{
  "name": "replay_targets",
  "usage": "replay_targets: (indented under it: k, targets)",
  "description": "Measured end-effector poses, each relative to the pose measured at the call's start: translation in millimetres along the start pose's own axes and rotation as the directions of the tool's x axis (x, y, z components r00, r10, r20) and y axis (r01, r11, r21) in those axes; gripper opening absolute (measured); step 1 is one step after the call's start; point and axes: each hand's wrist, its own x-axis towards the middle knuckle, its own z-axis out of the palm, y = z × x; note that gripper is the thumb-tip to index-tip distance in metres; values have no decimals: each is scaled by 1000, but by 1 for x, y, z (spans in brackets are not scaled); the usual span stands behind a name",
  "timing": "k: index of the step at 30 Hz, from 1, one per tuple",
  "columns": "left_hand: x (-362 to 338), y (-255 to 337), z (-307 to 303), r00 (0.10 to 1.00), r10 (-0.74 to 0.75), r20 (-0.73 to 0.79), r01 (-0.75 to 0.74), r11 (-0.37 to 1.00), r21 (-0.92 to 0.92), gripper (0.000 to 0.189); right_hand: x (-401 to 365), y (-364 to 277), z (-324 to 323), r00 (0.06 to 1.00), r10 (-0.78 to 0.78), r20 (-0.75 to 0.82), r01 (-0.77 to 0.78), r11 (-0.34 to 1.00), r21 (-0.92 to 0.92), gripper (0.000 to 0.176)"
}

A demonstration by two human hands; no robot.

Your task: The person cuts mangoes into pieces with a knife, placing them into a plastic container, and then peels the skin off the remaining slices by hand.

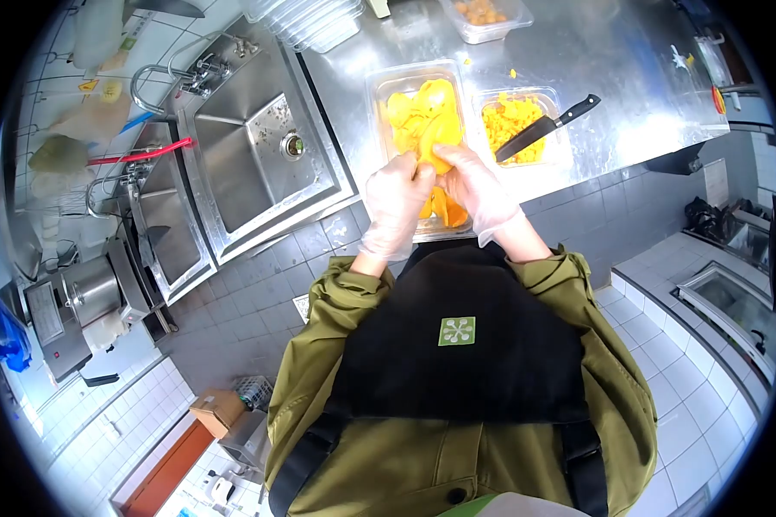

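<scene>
My left hand (397, 196) and my right hand (476, 188), both in clear plastic gloves, pinch a yellow-orange piece of mango (438, 158) between their fingertips. They are over a long clear plastic container (383, 80) that holds large mango pieces (434, 96); more orange pieces or peels (447, 209) lie at its near end, partly hidden by my hands. To the right, a smaller clear container (550, 102) is filled with diced mango (509, 121). A black-handled knife (547, 127) rests across it, handle pointing to the upper right.
The steel counter (612, 60) carries a tub of orange pieces (481, 13) at the back and stacked clear containers (315, 26) at the back left. A double steel sink (250, 159) with faucets adjoins on the left. The counter's front edge runs close to my apron (457, 370).
</scene>
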Motion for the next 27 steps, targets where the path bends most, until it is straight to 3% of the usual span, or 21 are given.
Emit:
replay_targets:
  k: [4,7,10,13,15,18,20,23,25,27]
  targets:
    - [-3,-9,-9,986,158,52,-153,985,-85,16,-5,-10,-3,995,99,-4,-99,995,-19,39]
    - [-4,-25,-16,917,110,384,107,859,-501,14,-11,-16,-7,984,179,0,-179,983,-32,39]
    - [-4,-31,-21,817,113,565,376,640,-671,17,-17,-17,-5,979,205,-8,-205,979,-18,39]
    - [-9,-26,-27,834,-56,549,511,453,-730,18,-20,-22,-9,981,195,-13,-195,978,-74,42]
    - [-1,-28,-34,881,-48,470,435,472,-767,22,-20,-28,-24,987,162,1,-160,973,-166,46]
    - [12,-35,-36,910,-64,409,395,434,-810,26,-36,-52,10,989,145,29,-133,957,-257,53]
    - [25,-52,-28,920,-32,391,375,362,-853,25,-28,-34,-40,989,149,-4,-142,938,-318,52]
    - [40,-59,-14,941,-137,311,339,413,-845,26,-32,-43,-34,977,214,10,-183,857,-483,49]
    - [49,-56,-2,967,-188,172,248,546,-800,27,-40,-52,-18,969,246,18,-191,794,-577,47]
    - [56,-49,9,991,-101,84,131,846,-518,27,-44,-54,-14,968,251,16,-183,747,-639,46]
